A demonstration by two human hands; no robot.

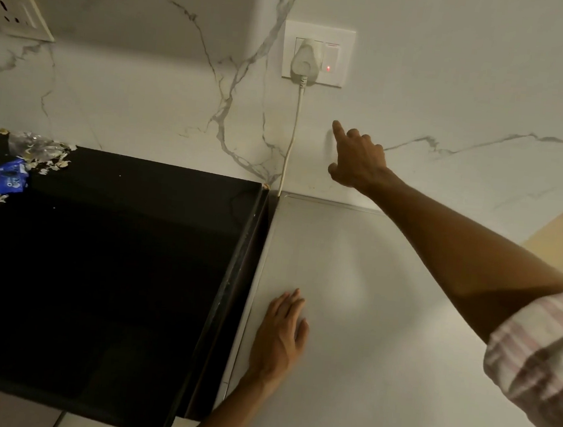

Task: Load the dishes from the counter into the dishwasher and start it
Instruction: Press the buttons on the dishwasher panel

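Note:
The grey-white flat top of the dishwasher (384,309) fills the right half of the view, next to the black counter (96,264). My left hand (280,337) rests flat on that top near its left edge. My right hand (357,158) is raised against the marble wall with the index finger pointing up and the other fingers curled, holding nothing. It hangs below and a little right of the wall switch (331,61), which shows a red light. A white plug (305,59) sits in the socket beside the switch. No dishes are in view.
A white cord (292,135) runs from the plug down into the gap between counter and dishwasher. A blue wrapper (10,177) and scraps lie at the counter's far left. A second wall socket (14,12) is at the upper left.

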